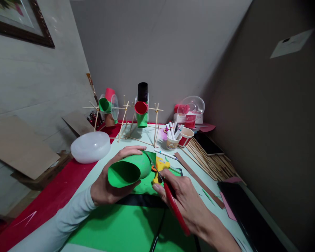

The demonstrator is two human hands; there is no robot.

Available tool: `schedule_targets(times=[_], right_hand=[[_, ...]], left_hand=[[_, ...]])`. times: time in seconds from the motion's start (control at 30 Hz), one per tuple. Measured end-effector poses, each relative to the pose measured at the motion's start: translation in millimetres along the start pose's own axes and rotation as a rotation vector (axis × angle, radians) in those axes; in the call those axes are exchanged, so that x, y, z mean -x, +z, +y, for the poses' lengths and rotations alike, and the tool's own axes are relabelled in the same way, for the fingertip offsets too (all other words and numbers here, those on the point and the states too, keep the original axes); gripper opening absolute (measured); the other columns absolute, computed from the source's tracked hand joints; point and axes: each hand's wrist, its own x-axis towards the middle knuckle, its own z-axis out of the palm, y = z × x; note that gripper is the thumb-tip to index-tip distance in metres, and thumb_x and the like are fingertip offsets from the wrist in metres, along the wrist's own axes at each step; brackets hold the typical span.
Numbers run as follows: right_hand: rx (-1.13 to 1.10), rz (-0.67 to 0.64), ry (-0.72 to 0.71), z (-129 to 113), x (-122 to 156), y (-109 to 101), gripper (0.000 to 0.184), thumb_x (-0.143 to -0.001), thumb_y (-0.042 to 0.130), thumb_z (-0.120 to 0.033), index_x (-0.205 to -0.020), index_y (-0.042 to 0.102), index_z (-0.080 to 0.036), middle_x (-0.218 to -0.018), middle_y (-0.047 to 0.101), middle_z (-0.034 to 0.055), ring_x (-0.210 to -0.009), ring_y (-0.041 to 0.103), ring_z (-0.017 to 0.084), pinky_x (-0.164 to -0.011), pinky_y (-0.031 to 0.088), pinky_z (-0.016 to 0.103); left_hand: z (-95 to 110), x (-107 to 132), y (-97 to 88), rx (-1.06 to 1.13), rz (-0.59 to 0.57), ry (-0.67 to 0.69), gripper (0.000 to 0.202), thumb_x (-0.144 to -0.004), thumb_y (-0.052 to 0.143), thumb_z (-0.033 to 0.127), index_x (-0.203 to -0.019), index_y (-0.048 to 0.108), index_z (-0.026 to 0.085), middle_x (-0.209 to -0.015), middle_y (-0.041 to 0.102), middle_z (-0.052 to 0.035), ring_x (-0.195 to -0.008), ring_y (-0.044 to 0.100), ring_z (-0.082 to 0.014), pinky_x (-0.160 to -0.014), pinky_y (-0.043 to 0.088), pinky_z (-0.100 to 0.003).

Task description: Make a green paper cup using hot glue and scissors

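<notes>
While left hand (104, 189) grips green tube (143, 166), right hand (186, 196) holds red-handled scissors (174, 207) at tube's edge, glue gun (161, 163) close.

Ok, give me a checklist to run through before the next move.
1. Left hand holding the green tube: ok.
2. Right hand holding the red-handled scissors: ok.
3. Left fingertips clear of the scissors' tip: cannot tell; they look close together.
4. Yellow glue gun out of both hands: ok.
5. Marker cup upright: ok.
6. All markers in the cup: not ok; one marker lies loose outside it.
</notes>
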Motion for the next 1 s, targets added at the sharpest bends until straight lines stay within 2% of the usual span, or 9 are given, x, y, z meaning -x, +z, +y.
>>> schedule_targets(times=[0.27, 0.57, 0.77, 1.0], right_hand=[[-0.004, 0.0, -0.007, 0.0, 0.5, -0.2, 0.03, -0.1, 0.047, -0.042, -0.078, 0.035, -0.025, -0.06, 0.038, -0.0075, -0.052, 0.03, 0.013, -0.052, 0.025, 0.026], [0.002, -0.006, -0.02, 0.7, 0.6, 0.4, 0.03, -0.099, 0.046, -0.042, -0.077, 0.035, -0.025, -0.061, 0.039, -0.0067, -0.053, 0.031, 0.014, -0.054, 0.026, 0.026], [0.013, 0.011, -0.006, 4.3, -1.6, -0.2, 0.027, -0.098, 0.048, -0.042, -0.079, 0.038, -0.025, -0.06, 0.036, -0.0076, -0.053, 0.029, 0.014, -0.054, 0.025, 0.027], [0.015, 0.007, 0.04, 5.4, -2.9, 0.5, 0.03, -0.094, 0.056, -0.044, -0.079, 0.038, -0.025, -0.061, 0.038, -0.0079, -0.055, 0.034, 0.013, -0.054, 0.023, 0.025]], left_hand=[[-4.2, -1.3, -14.4, 0.044, -0.105, -0.032, 0.062, -0.076, 0.077, 0.015, -0.131, 0.05, 0.028, -0.143, 0.05, -0.0127, -0.131, 0.05, -0.0323, -0.109, 0.042, -0.048], [-1.9, -10.0, -31.9, -0.005, -0.201, 0.021, 0.059, -0.076, 0.075, 0.019, -0.13, 0.053, 0.024, -0.143, 0.052, -0.0176, -0.128, 0.054, -0.036, -0.103, 0.048, -0.051], [-1.7, -12.0, -32.0, -0.098, -0.123, 0.003, 0.065, -0.076, 0.078, 0.023, -0.135, 0.051, 0.026, -0.139, 0.058, -0.0151, -0.126, 0.057, -0.0361, -0.104, 0.049, -0.051], [-6.3, -8.4, -27.0, -0.06, -0.092, -0.025, 0.062, -0.076, 0.078, 0.024, -0.133, 0.054, 0.026, -0.134, 0.061, -0.0154, -0.121, 0.061, -0.0355, -0.1, 0.052, -0.051]])
